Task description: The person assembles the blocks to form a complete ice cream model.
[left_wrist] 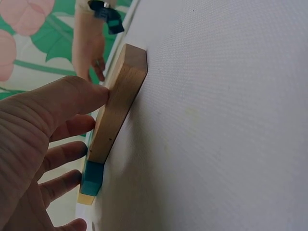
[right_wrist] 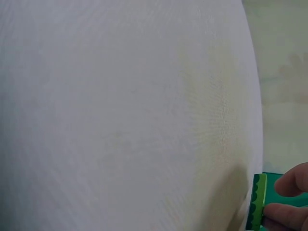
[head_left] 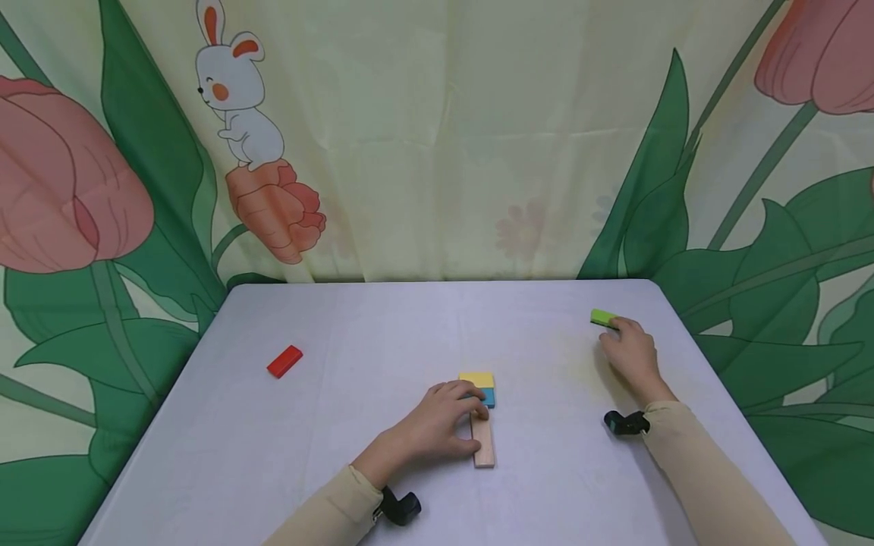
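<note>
A plain wooden block (head_left: 482, 444) lies lengthwise, with a blue block (head_left: 488, 398) and a yellow block (head_left: 476, 378) lined up at its far end. My left hand (head_left: 440, 421) rests on this row. Its thumb touches the side of the wooden block (left_wrist: 120, 96), and its relaxed fingers reach along to the blue block (left_wrist: 92, 178). At the far right, my right hand (head_left: 633, 356) pinches the near end of a green block (head_left: 602, 318). In the right wrist view the green block (right_wrist: 257, 202) shows a scalloped dark edge, and its fingered end is partly hidden.
A red block (head_left: 284, 362) lies alone on the left of the white-covered table (head_left: 382, 326). Behind the table hangs a curtain (head_left: 423, 136) printed with tulips, leaves and a rabbit. Small black cameras (head_left: 403, 508) are strapped at both wrists.
</note>
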Motion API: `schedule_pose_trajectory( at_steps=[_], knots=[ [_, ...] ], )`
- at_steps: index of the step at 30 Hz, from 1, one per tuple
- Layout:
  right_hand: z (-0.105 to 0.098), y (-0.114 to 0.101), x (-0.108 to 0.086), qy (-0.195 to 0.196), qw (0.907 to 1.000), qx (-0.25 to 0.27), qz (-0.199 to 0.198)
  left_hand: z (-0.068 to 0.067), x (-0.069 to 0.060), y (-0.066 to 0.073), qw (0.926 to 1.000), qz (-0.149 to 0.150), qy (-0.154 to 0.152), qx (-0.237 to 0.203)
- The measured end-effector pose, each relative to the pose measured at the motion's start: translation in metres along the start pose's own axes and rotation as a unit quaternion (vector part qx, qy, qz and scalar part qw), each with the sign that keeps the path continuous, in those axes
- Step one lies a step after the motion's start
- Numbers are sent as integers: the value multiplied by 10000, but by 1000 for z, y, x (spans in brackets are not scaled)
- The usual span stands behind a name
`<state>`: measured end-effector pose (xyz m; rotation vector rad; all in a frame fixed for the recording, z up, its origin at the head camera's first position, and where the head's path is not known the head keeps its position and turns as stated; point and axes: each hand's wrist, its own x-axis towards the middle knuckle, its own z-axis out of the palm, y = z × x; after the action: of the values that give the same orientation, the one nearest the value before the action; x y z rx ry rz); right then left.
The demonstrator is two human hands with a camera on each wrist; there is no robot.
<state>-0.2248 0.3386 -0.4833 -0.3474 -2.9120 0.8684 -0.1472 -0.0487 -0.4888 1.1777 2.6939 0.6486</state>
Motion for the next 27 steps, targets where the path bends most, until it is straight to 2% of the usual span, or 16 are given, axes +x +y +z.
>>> schedule_pose_trajectory(
  at_steps=[6, 15, 27],
  knots=[
    [4, 0, -2, 38, 10000, 76, 14, -2, 0, 2, 10000, -50, -26, -30],
    [6, -12, -14, -138, 9996, 250, 63, 1, -1, 2, 10000, -70, -13, -52],
    [15, -34, -29, -177, 9990, 284, -291, 0, -1, 2, 9999, -13, 79, -67]
  ],
)
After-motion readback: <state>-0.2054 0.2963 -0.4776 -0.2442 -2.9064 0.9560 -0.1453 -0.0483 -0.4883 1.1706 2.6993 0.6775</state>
